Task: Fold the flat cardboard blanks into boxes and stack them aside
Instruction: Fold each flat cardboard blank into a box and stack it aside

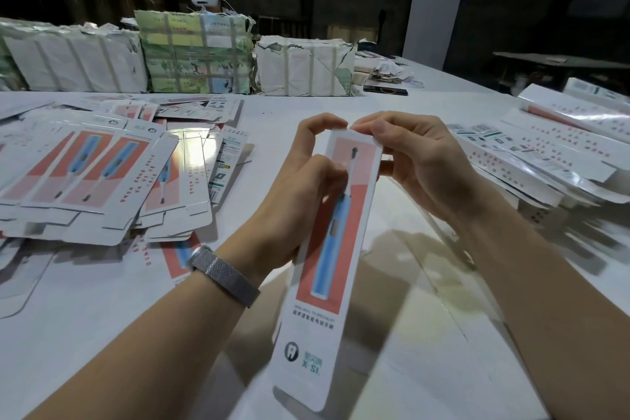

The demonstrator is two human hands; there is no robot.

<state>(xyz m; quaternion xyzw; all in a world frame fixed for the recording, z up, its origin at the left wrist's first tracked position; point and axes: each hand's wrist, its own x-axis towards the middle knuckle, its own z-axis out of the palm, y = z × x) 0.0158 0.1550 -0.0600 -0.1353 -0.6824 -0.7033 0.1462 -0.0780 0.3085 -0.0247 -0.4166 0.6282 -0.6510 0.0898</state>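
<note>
Box [335, 242] is the thing to place all else by: a long narrow carton, toothbrush print up, held over the table [426, 334] with its far end raised between both hands and its near end hanging toward the person. Left hand [306, 181] grips the box from the left, thumb on the printed face, forefinger curled over the top corner. Right hand [412, 160] grips from the right, fingertips pinching the top edge where the end flap seems to sit. The step in hand looks to be closing that far end. To do it well, I judge the left hand should keep the walls square and firm while the right folds the flap along its crease and tucks it inside the front panel, not over it; squeezing the walls too hard would bow the mouth and jam the tuck. Whether the near end is already closed cannot be told. Left of the box lie the flat blanks [102, 174], fanned in a loose heap. Right of it lies a pile [531, 160] of finished-looking boxes, where this one likely goes. Beyond it stand wrapped bundles [197, 51].
</note>
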